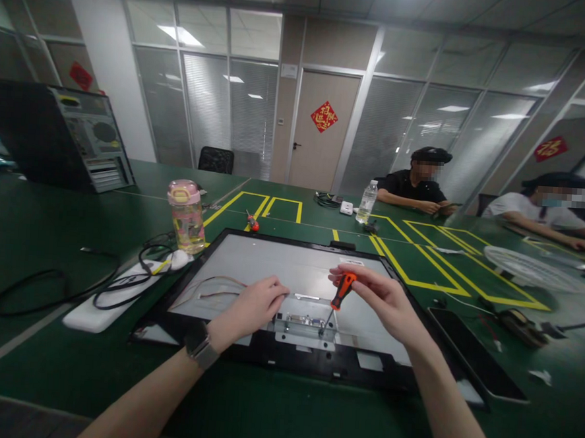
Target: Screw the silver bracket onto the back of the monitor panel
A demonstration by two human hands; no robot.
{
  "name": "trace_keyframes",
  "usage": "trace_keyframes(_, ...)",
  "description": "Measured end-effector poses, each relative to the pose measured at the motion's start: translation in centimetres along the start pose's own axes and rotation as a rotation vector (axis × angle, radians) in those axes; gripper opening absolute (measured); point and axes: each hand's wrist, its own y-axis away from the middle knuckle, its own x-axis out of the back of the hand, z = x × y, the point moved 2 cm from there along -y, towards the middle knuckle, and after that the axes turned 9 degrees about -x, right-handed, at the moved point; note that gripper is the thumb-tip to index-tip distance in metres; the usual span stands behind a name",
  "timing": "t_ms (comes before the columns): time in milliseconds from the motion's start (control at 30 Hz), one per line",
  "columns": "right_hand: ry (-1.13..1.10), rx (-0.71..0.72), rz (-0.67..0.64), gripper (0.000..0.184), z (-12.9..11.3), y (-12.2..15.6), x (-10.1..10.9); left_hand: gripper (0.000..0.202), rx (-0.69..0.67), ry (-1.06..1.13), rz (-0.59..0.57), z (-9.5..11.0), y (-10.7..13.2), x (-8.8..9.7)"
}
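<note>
A monitor panel (270, 260) lies back-side up in its black frame on the green table. My right hand (381, 300) is closed around an orange-and-black screwdriver (341, 292), its tip down on a small metal connector plate (306, 325) near the panel's front edge. My left hand (252, 306) rests curled on the panel, fingertips touching the left end of that plate. Thin wires (209, 285) run across the panel to the left of it.
A pink water bottle (187, 216), a white keyboard (114, 294) and black cables (60, 287) lie left. A computer tower (60, 135) lies at far left. Right: a black back cover (472, 355), a white fan grille (532, 268). Two people sit opposite, beside a clear bottle (367, 202).
</note>
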Motion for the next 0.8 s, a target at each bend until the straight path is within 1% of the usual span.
trace_keyframes(67,0.026,-0.003,-0.007,0.03,-0.2,0.1,0.1,0.028,0.001,-0.005,-0.003,0.0,0.0,0.0)
trace_keyframes(133,0.055,0.0,0.021,0.031,-0.1,0.1,0.1,0.029,0.0,-0.009,-0.002,0.0,0.0,0.0)
trace_keyframes(200,0.128,0.044,0.103,0.028,0.0,-0.1,0.1,0.029,-0.002,-0.009,0.003,-0.1,0.0,-0.1)
trace_keyframes(300,0.308,0.167,0.294,0.022,-0.1,-0.1,-0.1,0.029,-0.006,-0.008,0.012,-0.2,0.0,-0.2)
trace_keyframes(333,0.348,0.191,0.325,0.022,-0.2,-0.1,-0.3,0.028,-0.008,-0.007,0.011,-0.2,0.0,-0.2)
trace_keyframes(367,0.355,0.198,0.323,0.023,-0.3,-0.1,-0.5,0.028,-0.009,-0.007,0.011,-0.2,0.0,-0.2)
trace_keyframes(500,0.203,0.146,0.183,0.031,-0.4,-0.2,-1.2,0.028,-0.015,-0.01,0.007,-0.1,0.0,-0.2)
trace_keyframes(533,0.196,0.138,0.186,0.03,-0.3,-0.2,-1.3,0.028,-0.016,-0.013,0.006,-0.1,0.0,-0.1)
trace_keyframes(567,0.216,0.145,0.218,0.027,-0.2,-0.2,-1.4,0.028,-0.016,-0.017,0.005,-0.1,0.0,-0.1)
trace_keyframes(667,0.352,0.238,0.366,0.017,-0.2,-0.1,-1.4,0.028,-0.013,-0.021,0.001,-0.1,0.1,-0.2)
trace_keyframes(700,0.385,0.273,0.391,0.015,-0.2,0.0,-1.4,0.028,-0.012,-0.021,0.002,-0.1,0.1,-0.2)
trace_keyframes(733,0.398,0.299,0.389,0.016,-0.3,0.1,-1.5,0.028,-0.012,-0.021,0.002,-0.1,0.1,-0.2)
trace_keyframes(800,0.37,0.32,0.322,0.023,-0.5,0.2,-1.5,0.028,-0.012,-0.02,0.003,-0.1,0.1,-0.1)
